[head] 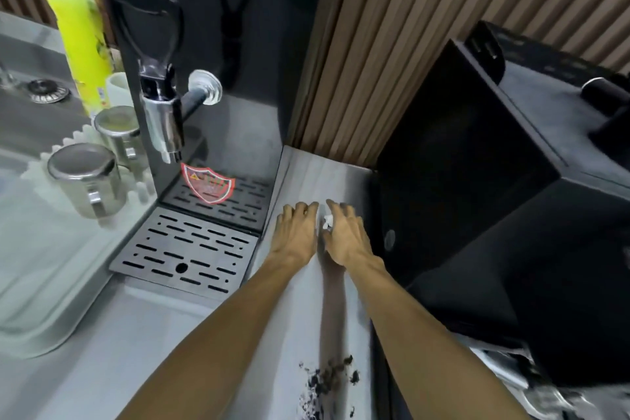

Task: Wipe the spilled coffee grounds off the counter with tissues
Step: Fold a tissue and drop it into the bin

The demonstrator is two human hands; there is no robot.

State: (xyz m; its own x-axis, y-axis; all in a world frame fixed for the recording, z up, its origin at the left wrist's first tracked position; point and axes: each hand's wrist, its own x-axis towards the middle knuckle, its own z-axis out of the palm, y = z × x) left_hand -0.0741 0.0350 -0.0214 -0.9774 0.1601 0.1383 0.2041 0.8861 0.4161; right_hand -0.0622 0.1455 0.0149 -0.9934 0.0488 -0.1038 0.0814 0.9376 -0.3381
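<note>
Grey counter (300,181) runs as a narrow lane. Perforated steel drip tray (191,249) of the black hot-water dispenser (238,44) edges it on the left, a tall black boxy machine (477,215) on the right. Brown slatted wall panel (392,27) closes the far end.

Both hands sit far up the lane near that wall, side by side, almost touching. Right hand (344,235) has its fingers curled down round a small white crumpled tissue (326,219), which peeks out at the thumb side, between the two hands. Left hand (296,232) is knuckles up, fingers bent, tips just beside the tissue; can't tell if it grips any of it.

Dark loose coffee grounds (327,382) are scattered at the near end between the forearms, well apart from the tissue and close to the boxy machine's base. Bare counter lies between hands and grounds.

Left of the dispenser, two steel cups (85,177) stand on a pale tray (41,266), a yellow bottle (80,31) behind them.
</note>
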